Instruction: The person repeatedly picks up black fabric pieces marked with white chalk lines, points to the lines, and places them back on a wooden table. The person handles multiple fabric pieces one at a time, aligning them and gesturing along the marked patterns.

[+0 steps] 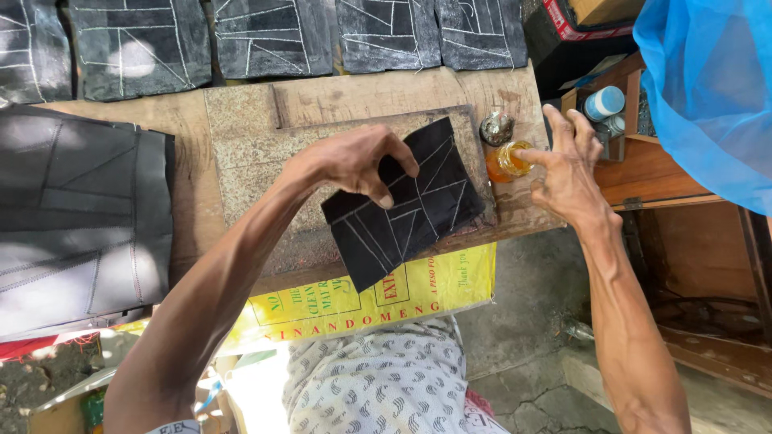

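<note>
a black leather piece [406,205], marked with pale chalk lines, is laid flat on a worn stone slab [249,153] set into a wooden bench [185,120]. the piece is turned on the slab like a diamond: its long axis is seen running from the lower left corner, which overhangs the bench's front edge, up to the right corner near the jar. it is pinned under the left hand [354,161], whose fingertips are pressed down on its upper left part; the hand is curled and bearing down, not closed around anything.

just beside the piece's right corner, at the right end of the bench, a small glass jar of amber liquid [507,161] is stood upright. the right hand [571,173] is placed at this jar: the forefinger is laid across its open mouth, and the other fingers are spread loosely above and behind it. nothing is seen clasped in this hand; whether the fingertip is dipped into the liquid cannot be told. a round metal lid [497,127] is lain just behind the jar.

so the jar lies to the right of the leather piece and is nearer the right hand, while the leather is nearer the left and lies leftward from the jar, a short reach across.

further chalk-marked dark pieces [273,36] are lined along the far edge, and a yellow printed sack [362,297] is hung under the front edge.
</note>
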